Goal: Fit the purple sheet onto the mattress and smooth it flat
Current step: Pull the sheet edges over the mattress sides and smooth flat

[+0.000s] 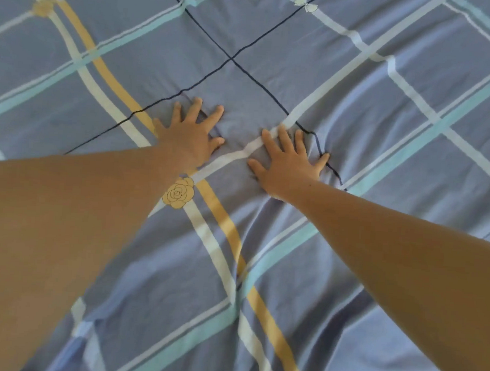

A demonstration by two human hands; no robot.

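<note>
The purple sheet is lying spread across the whole view, filling it edge to edge, with its checks of white, teal and yellow stripes running slantwise. 2 thin dark lines are crossing on it just beyond the hands.

Both hands are pressing down on the sheet near the middle, side by side and a little apart. The left hand is lying palm down with its fingers spread wide, the fingertips sinking into the cloth close to 1 of the dark lines. The right hand is likewise lying flat with its fingers splayed, resting across a white stripe, its little finger touching the other dark line where it is buckling. Neither hand is pinching or gripping the cloth.

Small creases are bunching around the fingertips and between the hands, and longer soft folds are running under the right forearm. A yellow rose print is showing just beside the left wrist, and a pale bow print is sitting near the top edge.
</note>
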